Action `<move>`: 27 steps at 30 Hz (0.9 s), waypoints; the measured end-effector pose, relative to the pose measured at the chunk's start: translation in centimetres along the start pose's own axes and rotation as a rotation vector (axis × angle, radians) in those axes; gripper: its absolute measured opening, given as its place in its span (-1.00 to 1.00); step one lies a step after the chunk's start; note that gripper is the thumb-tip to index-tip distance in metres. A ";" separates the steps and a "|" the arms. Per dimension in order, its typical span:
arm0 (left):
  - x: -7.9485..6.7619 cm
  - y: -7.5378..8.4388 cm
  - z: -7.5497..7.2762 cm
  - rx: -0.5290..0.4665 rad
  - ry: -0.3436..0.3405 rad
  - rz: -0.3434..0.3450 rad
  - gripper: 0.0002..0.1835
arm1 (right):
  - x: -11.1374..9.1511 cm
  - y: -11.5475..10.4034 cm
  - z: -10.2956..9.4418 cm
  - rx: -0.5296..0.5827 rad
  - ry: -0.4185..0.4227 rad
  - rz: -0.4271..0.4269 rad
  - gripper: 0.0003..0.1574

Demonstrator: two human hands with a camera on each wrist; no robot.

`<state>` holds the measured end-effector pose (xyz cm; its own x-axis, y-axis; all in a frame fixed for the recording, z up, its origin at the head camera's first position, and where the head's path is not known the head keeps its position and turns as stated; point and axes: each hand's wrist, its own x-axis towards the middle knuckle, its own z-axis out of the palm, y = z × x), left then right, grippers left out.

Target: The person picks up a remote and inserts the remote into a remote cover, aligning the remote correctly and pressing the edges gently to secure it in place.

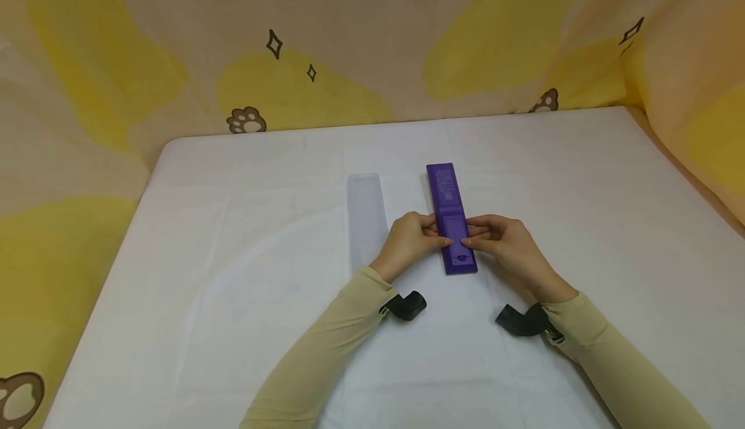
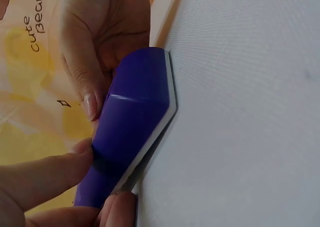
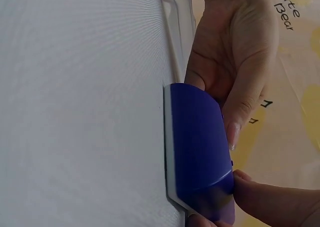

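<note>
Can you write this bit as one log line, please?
left grip: holds purple device | right grip: holds it | translucent strip: on white table, left of device

Got solid purple on remote control [image 1: 446,189], white along its rim [image 3: 170,142]; translucent white on plastic case [image 1: 365,209]; plain white on tablecloth [image 1: 157,286]; khaki on sleeves [image 1: 326,345], black on wrist mounts [image 1: 410,306]; yellow blobs [image 1: 500,34], brown paws [image 1: 247,120], dark sparkles [image 1: 274,44] on beige curtain [image 1: 401,28]

1 worktop [image 1: 233,325] is seen, and 1 purple remote control [image 1: 451,215] and 1 long translucent piece [image 1: 365,212] are counted. 2 hands [image 1: 410,240] [image 1: 509,244] are shown, 1 left and 1 right, with 2 beige sleeves [image 1: 326,351] [image 1: 617,358] and 2 black wrist pieces [image 1: 409,306] [image 1: 522,321]. On the patterned cloth [image 1: 401,21], 3 diamond outlines [image 1: 274,44] [image 1: 311,73] [image 1: 631,31] are counted in the head view.
</note>
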<state>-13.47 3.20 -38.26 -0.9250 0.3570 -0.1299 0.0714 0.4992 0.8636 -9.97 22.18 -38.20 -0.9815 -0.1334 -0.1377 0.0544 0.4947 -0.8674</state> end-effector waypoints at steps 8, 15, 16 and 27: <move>0.0 0.0 0.0 0.020 0.012 0.015 -0.50 | 0.0 0.1 0.0 -0.008 -0.003 0.007 -0.42; 0.0 0.1 0.1 0.047 0.023 0.028 -0.58 | 0.2 0.2 0.0 -0.024 -0.002 0.003 -0.43; 0.0 0.1 0.1 0.051 0.024 0.031 -0.61 | 0.2 0.2 -0.1 -0.026 -0.001 0.003 -0.43; 0.0 0.1 0.1 0.107 0.051 0.049 -0.59 | 0.1 0.1 -0.1 -0.021 0.006 0.011 -0.41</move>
<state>-13.45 3.30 -38.24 -0.9369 0.3440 -0.0618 0.1538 0.5646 0.8109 -10.09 22.32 -38.29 -0.9819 -0.1227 -0.1444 0.0616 0.5142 -0.8555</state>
